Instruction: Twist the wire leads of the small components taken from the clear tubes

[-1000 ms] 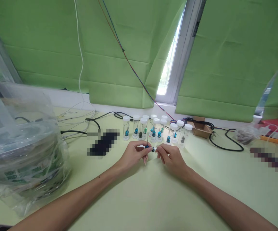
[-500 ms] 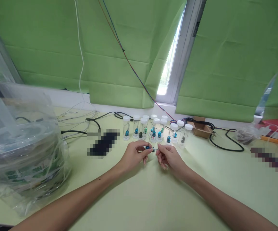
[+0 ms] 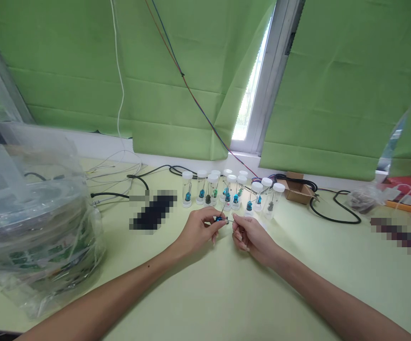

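Observation:
Between the thumb and fingers of my left hand (image 3: 202, 226) is a small blue part (image 3: 219, 219), with a thin dark stem standing up from it, tilted right. The fingers cover much of the part. My right hand (image 3: 251, 233) is closed just to the right, its thumb and forefinger pinching a thin metal piece (image 3: 231, 221) that reaches toward the blue part. Whether the two touch, I cannot make out. Just beyond the hands stand several clear tubes (image 3: 187, 188) with white caps, holding small blue, green or dark parts on thin stems.
A plastic-wrapped stack of spools (image 3: 41, 227) fills the left side. Black cables (image 3: 137, 177) and thin white wires run along the back. A small open cardboard box (image 3: 297, 190) sits behind the tubes at right. Green blinds (image 3: 191, 113) hang behind the table (image 3: 205, 293).
My right hand has shifted very slightly right, widening the gap between my hands. The stem on the blue part leans a little more to the right. My left hand is nearly still.

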`<state>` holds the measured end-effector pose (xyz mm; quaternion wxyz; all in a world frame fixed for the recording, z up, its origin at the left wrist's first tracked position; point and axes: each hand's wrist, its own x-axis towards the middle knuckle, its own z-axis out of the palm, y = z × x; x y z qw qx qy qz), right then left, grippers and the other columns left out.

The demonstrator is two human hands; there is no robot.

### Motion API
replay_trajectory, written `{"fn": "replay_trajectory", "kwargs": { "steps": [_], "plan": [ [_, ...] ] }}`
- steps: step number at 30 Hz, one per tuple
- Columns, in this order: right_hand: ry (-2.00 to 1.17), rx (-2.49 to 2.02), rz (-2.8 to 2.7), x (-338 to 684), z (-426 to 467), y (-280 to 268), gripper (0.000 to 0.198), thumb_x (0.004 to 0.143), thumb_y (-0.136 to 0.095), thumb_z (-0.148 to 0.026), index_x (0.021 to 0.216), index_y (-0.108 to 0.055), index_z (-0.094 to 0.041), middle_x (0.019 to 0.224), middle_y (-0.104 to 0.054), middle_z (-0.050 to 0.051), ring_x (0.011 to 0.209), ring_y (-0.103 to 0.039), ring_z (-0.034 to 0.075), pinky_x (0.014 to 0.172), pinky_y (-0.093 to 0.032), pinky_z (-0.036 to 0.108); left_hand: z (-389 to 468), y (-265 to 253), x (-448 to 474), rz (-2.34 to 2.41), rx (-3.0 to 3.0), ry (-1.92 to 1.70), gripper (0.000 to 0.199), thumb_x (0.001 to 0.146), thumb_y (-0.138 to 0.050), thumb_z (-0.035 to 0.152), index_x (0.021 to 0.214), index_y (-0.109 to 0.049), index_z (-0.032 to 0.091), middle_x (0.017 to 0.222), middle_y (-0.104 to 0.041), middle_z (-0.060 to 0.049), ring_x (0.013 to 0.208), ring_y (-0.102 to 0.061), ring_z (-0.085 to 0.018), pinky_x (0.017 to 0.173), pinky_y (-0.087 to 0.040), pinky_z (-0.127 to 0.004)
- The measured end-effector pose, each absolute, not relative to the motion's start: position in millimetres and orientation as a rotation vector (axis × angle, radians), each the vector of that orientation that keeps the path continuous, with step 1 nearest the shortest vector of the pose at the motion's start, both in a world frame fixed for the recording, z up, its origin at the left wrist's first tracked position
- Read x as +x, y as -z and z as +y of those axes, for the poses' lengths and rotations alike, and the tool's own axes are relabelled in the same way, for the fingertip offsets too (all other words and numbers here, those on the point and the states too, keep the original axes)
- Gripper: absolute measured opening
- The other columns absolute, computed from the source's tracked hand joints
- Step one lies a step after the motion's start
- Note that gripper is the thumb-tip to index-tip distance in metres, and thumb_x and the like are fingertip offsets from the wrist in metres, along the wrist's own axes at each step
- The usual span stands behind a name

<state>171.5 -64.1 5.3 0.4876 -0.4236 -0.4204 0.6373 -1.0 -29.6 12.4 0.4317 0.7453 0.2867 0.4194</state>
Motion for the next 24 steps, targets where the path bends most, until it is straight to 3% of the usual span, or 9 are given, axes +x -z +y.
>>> {"fn": "replay_trajectory", "kwargs": {
  "steps": [7,14,18,24],
  "plan": [
    [-1.209,-1.096,-1.279,169.6,-62.9,-2.7,0.045,0.082,-0.053,-0.061,0.071,-0.054,-0.018,0.049,-0.052,-0.004,0.033,-0.042,0.007,0.031,-0.028,0.019,-27.2,-12.8,-1.6,0.749,1.803,-1.017,0.024,0.080,-0.063,0.039,0.081,-0.065,0.016,0.061,-0.057,0.001,0.046,-0.053,-0.010,0.049,-0.043,-0.024],
    [-0.410,-1.127,-1.762,180.8,-63.7,-1.6,0.023,0.090,-0.054,-0.041,0.099,-0.058,-0.021,0.076,-0.063,0.002,0.057,-0.054,0.013,0.052,-0.044,0.025,-27.2,-15.8,-2.0,0.757,1.690,-0.989,0.030,0.078,-0.064,0.046,0.081,-0.065,0.017,0.053,-0.054,0.003,0.046,-0.052,-0.012,0.049,-0.043,-0.024],
    [0.007,-1.024,-1.997,191.1,-57.4,2.0,0.016,0.095,-0.048,-0.031,0.102,-0.059,-0.021,0.087,-0.065,0.006,0.070,-0.059,0.016,0.063,-0.046,0.028,-25.9,-14.9,-1.8,0.738,1.642,-0.990,0.029,0.077,-0.065,0.045,0.081,-0.065,0.016,0.053,-0.055,0.003,0.046,-0.051,-0.011,0.049,-0.043,-0.024],
    [0.210,-1.005,-2.141,198.7,-52.1,1.0,0.021,0.099,-0.040,-0.028,0.098,-0.059,-0.019,0.083,-0.065,0.007,0.071,-0.060,0.016,0.063,-0.044,0.027,-25.8,-13.5,-1.2,0.751,1.639,-0.966,0.028,0.077,-0.065,0.045,0.082,-0.065,0.017,0.052,-0.055,0.003,0.045,-0.053,-0.011,0.049,-0.043,-0.024]
  ]
}}
